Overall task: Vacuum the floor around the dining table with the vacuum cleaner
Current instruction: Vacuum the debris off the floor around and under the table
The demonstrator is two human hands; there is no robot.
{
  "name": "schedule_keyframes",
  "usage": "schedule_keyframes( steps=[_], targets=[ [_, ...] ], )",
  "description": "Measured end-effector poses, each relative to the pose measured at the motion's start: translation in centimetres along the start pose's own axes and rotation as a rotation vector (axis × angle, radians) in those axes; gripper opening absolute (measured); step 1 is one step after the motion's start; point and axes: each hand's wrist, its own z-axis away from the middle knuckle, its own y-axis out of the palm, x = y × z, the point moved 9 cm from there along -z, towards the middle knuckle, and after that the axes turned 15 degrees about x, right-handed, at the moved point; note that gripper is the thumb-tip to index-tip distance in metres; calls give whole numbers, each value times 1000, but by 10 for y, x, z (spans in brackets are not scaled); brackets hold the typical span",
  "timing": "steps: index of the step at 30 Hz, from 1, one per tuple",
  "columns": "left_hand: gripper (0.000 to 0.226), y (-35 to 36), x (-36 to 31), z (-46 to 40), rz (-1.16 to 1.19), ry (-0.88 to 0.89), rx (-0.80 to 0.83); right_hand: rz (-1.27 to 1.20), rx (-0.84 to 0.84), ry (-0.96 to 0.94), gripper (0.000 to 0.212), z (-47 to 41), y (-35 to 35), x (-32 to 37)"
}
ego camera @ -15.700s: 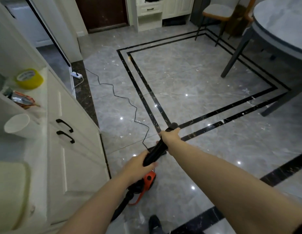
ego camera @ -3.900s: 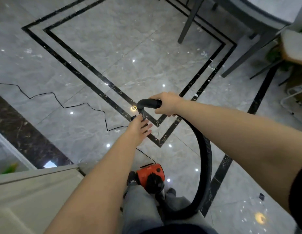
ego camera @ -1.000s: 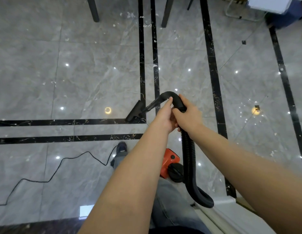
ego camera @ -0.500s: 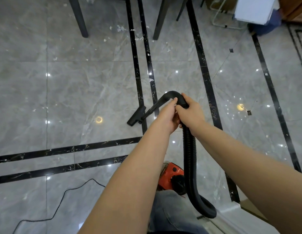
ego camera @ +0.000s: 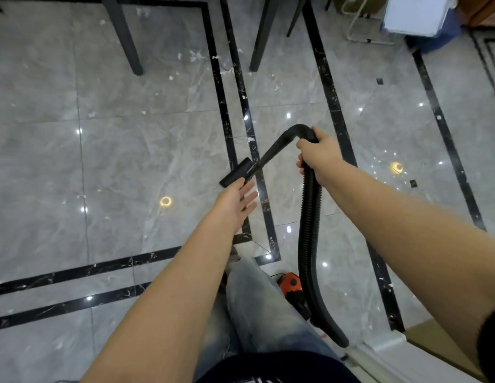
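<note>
On grey marble floor (ego camera: pixel 130 161): white debris (ego camera: pixel 196 55) near table legs (ego camera: pixel 124 37).

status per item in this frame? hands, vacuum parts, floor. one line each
right hand: closed around the hose handle bend
left hand: open, fingers spread, holding nothing
hose: hanging in a loop from the right hand
nozzle: low near the black floor stripe, contact unclear
vacuum body: on the floor, mostly hidden by a leg
floor: white scraps scattered near the table legs
</note>
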Motion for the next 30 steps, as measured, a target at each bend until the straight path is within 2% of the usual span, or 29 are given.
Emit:
schedule_keyframes(
  steps=[4, 10, 14, 17, 21, 24, 27, 28, 30],
  targets=[
    [35, -13, -31, -7, -30, -2, -69, -29, -4, 19, 55, -29, -5, 27],
    [31, 24, -88, -49, -122, -24, -61, 18, 27, -25, 40, -74, -11, 71],
    [32, 62, -121, -87, -212, -73, -42, 4, -11, -23, 30, -102, -28, 92],
    [28, 105, -137, -111, -260, -113, -2, 25, -10, -32, 30, -120, -36, 107],
    [36, 156, -145, -146, -282, -143, 55, 55, 3, -9, 35, -135, -45, 118],
    [46, 189, -145, -171, -206, -188, 100, 107, -17, 12, 49, -141, -52, 120],
    [64, 214, -140, -191, -25, -291, 136, 126, -23, 16, 65, -140, -51, 123],
    [64, 222, -141, -198, 51, -323, 147, 131, -25, 19, 66, -141, -51, 125],
    [50, 231, -147, -209, 154, -347, 154, 142, -30, 26, 68, -141, -48, 131]
  ],
)
